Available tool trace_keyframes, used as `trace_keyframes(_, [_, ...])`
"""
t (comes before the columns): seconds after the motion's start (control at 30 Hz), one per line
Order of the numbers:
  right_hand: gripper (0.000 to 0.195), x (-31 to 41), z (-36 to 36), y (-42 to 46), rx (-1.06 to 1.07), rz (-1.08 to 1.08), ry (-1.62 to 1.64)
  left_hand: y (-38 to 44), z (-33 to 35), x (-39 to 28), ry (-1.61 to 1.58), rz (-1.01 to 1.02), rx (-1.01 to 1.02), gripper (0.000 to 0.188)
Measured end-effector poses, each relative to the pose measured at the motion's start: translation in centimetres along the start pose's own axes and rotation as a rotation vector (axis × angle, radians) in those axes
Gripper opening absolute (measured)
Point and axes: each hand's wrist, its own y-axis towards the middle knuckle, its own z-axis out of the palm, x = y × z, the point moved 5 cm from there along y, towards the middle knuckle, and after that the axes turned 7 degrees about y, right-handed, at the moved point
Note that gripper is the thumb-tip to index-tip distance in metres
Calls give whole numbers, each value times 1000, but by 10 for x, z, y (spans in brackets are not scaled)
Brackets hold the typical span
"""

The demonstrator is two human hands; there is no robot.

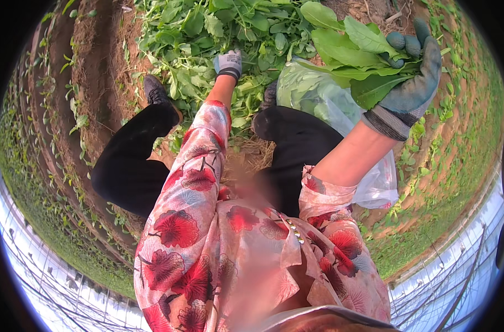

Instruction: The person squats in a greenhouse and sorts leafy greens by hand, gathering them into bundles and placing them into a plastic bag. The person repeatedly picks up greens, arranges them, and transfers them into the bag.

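My right hand point(418, 79), in a grey knit glove with a blue-green coated palm, is raised at the upper right. It grips a bunch of broad green leaves point(355, 52), their tips pointing left. Below this bunch a clear plastic bag point(372, 178) filled with leafy greens lies beside my right leg. My left hand point(229, 62), gloved alike, reaches down into a large heap of loose leafy greens point(231, 25) between and beyond my feet. Its fingers are partly hidden, so I cannot see whether they hold a leaf.
My bent black-trousered legs point(129, 157) frame the near side of the heap. Dry straw point(252, 151) covers soil between them. Rows of young plants point(75, 108) grow in brown soil at left, with more low plants point(447, 103) at right. A greenhouse frame point(455, 269) shows at the rim.
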Motion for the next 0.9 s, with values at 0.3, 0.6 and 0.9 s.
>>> trace_keyframes(0.3, [38,-16,6,-1,54,162,18,-75,29,58,-983,-98,42,22])
trace_keyframes(0.6, [23,-25,50,-25,213,126,-503,-123,-48,114,-2253,-154,-31,20])
trace_keyframes(0.9, [44,-108,76,-53,657,348,-692,-167,-139,80,-2520,282,86,37])
